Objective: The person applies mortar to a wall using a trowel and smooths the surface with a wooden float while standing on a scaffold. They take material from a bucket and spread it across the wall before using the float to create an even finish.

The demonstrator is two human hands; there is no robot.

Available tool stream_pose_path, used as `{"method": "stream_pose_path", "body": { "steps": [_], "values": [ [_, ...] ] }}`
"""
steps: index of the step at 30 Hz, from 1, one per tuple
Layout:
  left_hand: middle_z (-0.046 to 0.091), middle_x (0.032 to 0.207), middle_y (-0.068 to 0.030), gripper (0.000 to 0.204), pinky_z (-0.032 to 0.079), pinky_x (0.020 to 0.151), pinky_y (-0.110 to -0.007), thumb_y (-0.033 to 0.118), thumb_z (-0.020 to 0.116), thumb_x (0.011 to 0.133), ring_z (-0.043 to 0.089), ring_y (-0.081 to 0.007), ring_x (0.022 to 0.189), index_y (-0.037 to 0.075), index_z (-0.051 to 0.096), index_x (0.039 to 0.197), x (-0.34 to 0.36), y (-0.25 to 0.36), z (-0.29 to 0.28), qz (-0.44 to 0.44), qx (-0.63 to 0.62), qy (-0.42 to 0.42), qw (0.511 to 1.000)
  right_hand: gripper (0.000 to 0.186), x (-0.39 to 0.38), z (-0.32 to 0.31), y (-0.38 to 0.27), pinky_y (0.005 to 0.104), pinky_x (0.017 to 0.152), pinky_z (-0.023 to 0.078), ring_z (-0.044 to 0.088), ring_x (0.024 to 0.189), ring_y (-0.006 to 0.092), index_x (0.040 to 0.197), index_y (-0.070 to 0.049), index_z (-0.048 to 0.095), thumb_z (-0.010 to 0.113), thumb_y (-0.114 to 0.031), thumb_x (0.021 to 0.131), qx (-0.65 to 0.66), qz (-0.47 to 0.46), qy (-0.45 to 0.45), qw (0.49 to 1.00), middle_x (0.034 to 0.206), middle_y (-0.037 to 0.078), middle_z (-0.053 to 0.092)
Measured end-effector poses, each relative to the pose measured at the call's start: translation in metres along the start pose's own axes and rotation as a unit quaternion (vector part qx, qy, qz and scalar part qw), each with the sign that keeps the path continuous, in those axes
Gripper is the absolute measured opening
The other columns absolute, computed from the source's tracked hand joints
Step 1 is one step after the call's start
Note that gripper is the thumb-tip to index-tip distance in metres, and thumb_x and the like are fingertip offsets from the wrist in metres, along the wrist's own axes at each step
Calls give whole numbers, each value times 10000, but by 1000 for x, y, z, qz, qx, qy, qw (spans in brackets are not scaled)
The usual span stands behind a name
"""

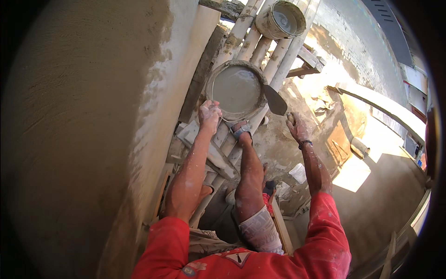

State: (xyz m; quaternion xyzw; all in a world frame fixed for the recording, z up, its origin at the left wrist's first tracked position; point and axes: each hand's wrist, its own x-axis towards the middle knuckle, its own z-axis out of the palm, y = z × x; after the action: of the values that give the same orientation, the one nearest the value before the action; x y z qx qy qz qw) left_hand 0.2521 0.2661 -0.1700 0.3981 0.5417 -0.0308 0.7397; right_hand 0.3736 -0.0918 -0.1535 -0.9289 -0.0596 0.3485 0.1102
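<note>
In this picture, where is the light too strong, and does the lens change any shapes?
Head view: sunlight washes out the bright patch at right; head view: the grey mix in the bucket carries a pale sheen; head view: the long beam near the right rim looks curved, probably from fisheye distortion.

From my remote feed I see a platform of round poles [238,32], running 1 to 7 o'clock | mix-filled basin [236,90] on it, my clock centre | caked bucket [265,24], 1 o'clock | sandalled foot [242,132], 6 o'clock | smeared board [217,157], 7 o'clock
</note>
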Motion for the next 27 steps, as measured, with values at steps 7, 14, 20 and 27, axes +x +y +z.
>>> {"method": "stream_pose_path", "body": {
  "steps": [7, 14, 20, 27],
  "values": [
    [590, 854, -49, 169, 449, 517, -243, -113, 478, 791, 522, -95, 594, 41, 521, 845, 12, -22, 3, -9, -4, 6, 1000, 463, -10, 38, -28, 523, 778, 501, 633, 888, 436, 1281, -87, 485, 588, -314, 891, -51, -101, -47, 993, 949, 260, 656],
    [570, 857, -9, 278, 509, 650, -286, -73, 521, 847, 531, -103, 670, 50, 613, 1079, 24, -42, -15, 38, 161, 19, 986, 279, 23, -62, -94, 505, 734, 491, 614, 851, 417, 1131, -91, 526, 601, -217, 894, -180, -159, 17, 971, 902, 214, 630],
    [558, 942, 1, 310, 506, 645, -281, -13, 533, 884, 497, -96, 681, 133, 637, 1138, 17, -37, -15, -36, 89, 16, 995, 232, 79, -85, -122, 445, 714, 534, 654, 871, 351, 1136, -101, 575, 526, -182, 924, -374, -232, 62, 896, 936, 192, 660],
    [600, 1081, -17, 344, 486, 640, -292, -13, 489, 887, 510, -105, 695, 113, 593, 1190, 23, -44, -16, -64, 44, 29, 997, 217, 110, -63, -96, 449, 699, 555, 671, 734, 350, 1083, -110, 623, 517, -198, 916, -349, -239, -121, 898, 809, 165, 670]
  ]
}}
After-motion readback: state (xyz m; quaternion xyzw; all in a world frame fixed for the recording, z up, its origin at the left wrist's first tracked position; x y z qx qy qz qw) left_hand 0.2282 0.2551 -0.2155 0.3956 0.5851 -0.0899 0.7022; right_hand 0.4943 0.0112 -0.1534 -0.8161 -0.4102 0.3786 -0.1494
